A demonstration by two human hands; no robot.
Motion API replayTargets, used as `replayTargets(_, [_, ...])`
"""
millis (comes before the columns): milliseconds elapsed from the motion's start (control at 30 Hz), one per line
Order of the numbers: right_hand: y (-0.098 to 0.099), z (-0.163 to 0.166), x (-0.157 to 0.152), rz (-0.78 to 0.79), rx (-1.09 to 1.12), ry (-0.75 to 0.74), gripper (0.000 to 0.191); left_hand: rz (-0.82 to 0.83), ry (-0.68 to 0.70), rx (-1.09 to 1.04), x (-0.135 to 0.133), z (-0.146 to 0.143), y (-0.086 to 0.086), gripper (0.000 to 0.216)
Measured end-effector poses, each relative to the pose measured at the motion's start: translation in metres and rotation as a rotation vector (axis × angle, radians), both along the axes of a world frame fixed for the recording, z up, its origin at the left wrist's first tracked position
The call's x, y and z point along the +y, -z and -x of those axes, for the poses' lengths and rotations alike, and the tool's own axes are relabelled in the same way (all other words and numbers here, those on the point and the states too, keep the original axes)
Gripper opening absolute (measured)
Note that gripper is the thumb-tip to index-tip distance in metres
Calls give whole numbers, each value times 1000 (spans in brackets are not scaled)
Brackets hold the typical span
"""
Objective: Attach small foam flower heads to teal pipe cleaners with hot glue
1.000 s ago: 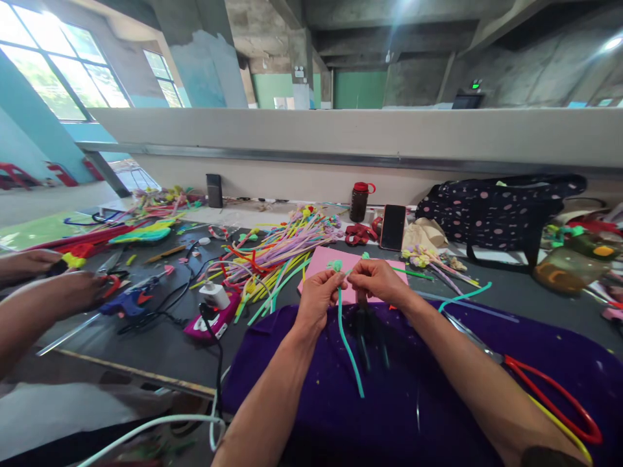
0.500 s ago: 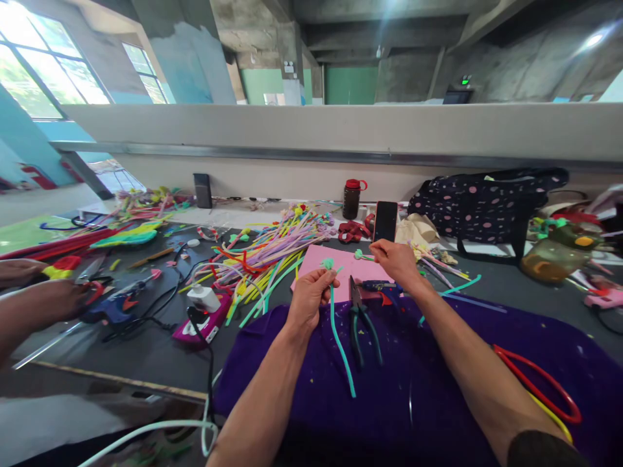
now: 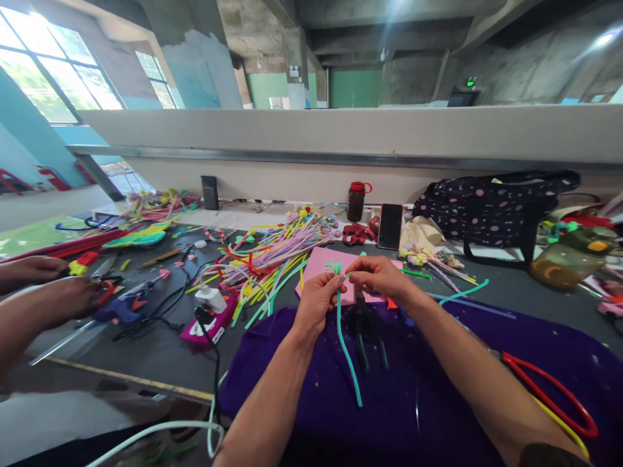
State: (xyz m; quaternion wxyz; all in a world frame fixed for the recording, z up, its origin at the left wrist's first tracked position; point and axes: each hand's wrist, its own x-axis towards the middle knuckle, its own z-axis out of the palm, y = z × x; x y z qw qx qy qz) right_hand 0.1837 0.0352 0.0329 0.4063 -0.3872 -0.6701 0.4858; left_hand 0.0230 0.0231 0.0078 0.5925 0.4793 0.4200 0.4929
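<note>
Head view: left hand (image 3: 318, 301) and right hand (image 3: 377, 275) each close a pinching grip on the curled top of the teal fuzzy pipe cleaner (image 3: 346, 350), above the purple cloth (image 3: 438, 402) on the counter (image 3: 160, 350). The bud looks formed; the long stem hangs unworked.

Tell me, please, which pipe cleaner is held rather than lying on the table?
The teal pipe cleaner with a curled top: left hand and right hand pinch it; the others lie on the table.

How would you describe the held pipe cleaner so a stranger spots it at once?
Find the purple cloth in the foreground. Above it, left hand and right hand pinch a teal pipe cleaner hanging down. Unlike the loose pile beyond, it alone is held, its top curled.
</note>
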Motion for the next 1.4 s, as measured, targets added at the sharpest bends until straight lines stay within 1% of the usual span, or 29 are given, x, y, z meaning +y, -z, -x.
replayTargets(133, [4,1,1,65,44,-2,15,-36,5,6,-2,-1,-1,29])
replayTargets(333, [6,1,2,276,245,-130,16,-75,9,14,-6,-1,-7,28])
replayTargets(433, [7,-1,3,336,284,-143,17,-90,12,34,-8,-1,-9,28])
replayTargets(600, [10,-3,7,304,282,-90,14,-109,7,82,-9,-2,-10,27])
replayTargets(667, [11,-3,7,315,294,-118,15,-124,7,101,-9,-1,-10,26])
replayTargets(833, [12,0,7,362,368,-257,21,-100,50,86,-7,0,-10,27])
replayTargets(1000, [17,0,7,367,368,-279,25,-128,107,60,-9,-1,-8,27])
replayTargets(1100, [19,1,7,364,360,-265,27,-144,114,63,-9,0,-8,27])
replayTargets(1167, [18,1,7,354,356,-241,26,-147,84,72,-8,1,-7,27])
replayTargets(1267, [17,2,8,326,345,-171,23,-140,33,102,-7,3,-6,28])
replayTargets(1333, [17,2,8,314,327,-123,21,-153,27,128,-6,3,-5,28])
replayTargets(1400, [16,1,8,311,316,-107,20,-171,29,154,-5,3,-5,28])
